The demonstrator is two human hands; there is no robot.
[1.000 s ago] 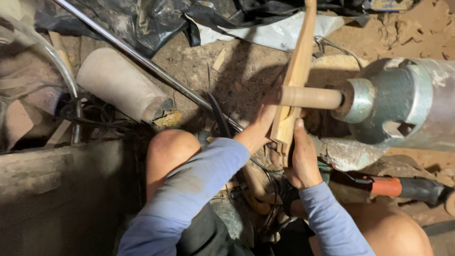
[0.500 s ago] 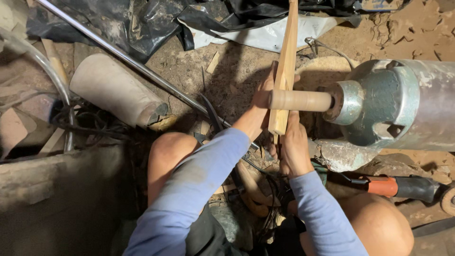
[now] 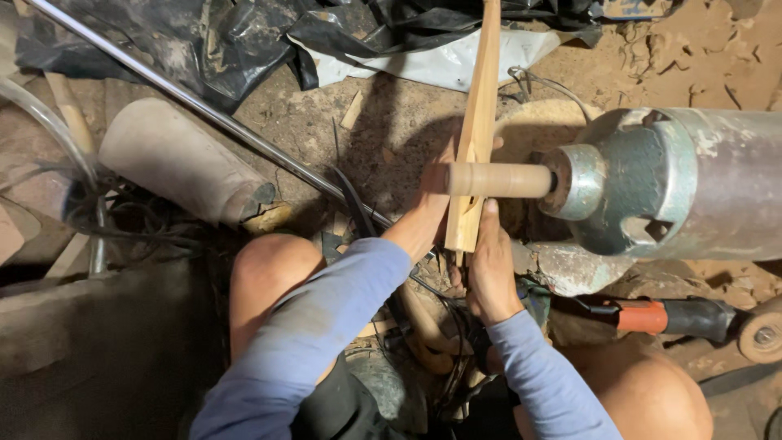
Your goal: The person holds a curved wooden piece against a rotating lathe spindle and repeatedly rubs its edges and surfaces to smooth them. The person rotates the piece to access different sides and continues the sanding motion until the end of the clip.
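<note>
1. Nearest me are my bare knees and blue sleeves; I crouch low, so both forearms reach straight up to the work.
2. My right hand [image 3: 491,265] wraps the lower end of the wooden strip [image 3: 475,130], fingers curled closed around it, thumb running up along its edge. As I judge it, that grip sits low so that I can steer the long piece like a lever.
3. My left hand [image 3: 432,204] comes in from the other side, up against the strip where it crosses the dowel. It is mostly hidden behind the wood, so I cannot tell how tightly those fingers are closed.
4. The strip stands nearly upright, pressed across the pale wooden dowel [image 3: 498,180], which sticks out sideways from the metal chuck [image 3: 623,191] of a large grey machine.
5. To my right, by my knee, lies an orange-and-black handled tool [image 3: 668,316] on the dirt.
6. To my left rests a worn pale cylinder [image 3: 175,167], with a shiny metal rod [image 3: 204,106] slanting past just beyond it.
7. Farthest away, crumpled black plastic sheeting [image 3: 204,41] covers the ground.
</note>
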